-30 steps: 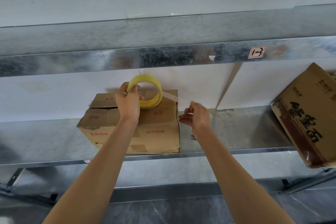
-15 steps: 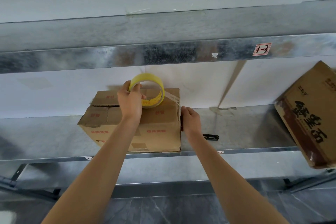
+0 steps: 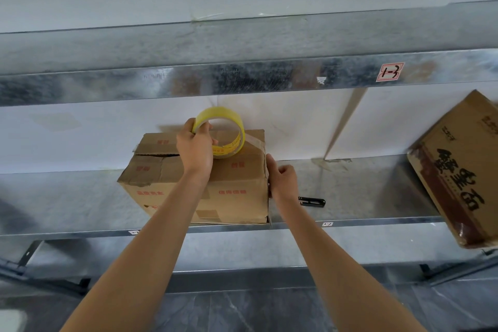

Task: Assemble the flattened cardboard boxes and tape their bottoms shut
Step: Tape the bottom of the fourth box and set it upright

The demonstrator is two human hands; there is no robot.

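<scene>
Hands of a person reach forward to a brown cardboard box printed with red characters [image 3: 237, 188], which stands on a grey galvanised metal shelf [image 3: 363, 188] at about chest height. The left hand [image 3: 195, 148] grasps a yellow roll of clear packing tape [image 3: 229, 129], fingers curled over the rim and thumb inside the ring, and holds the roll upright on its edge on top of the box. From the roll, on the side away from the left hand, a clear strip of tape [image 3: 253, 141] runs down to the box's top right edge.

The right hand [image 3: 281, 180] is against the right-hand side of the box. Its thumb lies straight along that side, touching the cardboard, and its other fingers are curled in towards the palm with nothing seen in them.

To the left of the left hand, the top flaps of the box do not meet cleanly: a dark gap shows between them, and the flap edges look torn.

Just beyond the right wrist, a small black flat tool [image 3: 312, 201] lies on the shelf; what kind of tool it is cannot be made out. Well to the right of the right hand, a larger brown carton with dark printed characters [image 3: 458, 167] sits tilted at the shelf's edge. Above both hands runs the front edge of a higher shelf, carrying a small white label with red handwriting [image 3: 389, 72].
</scene>
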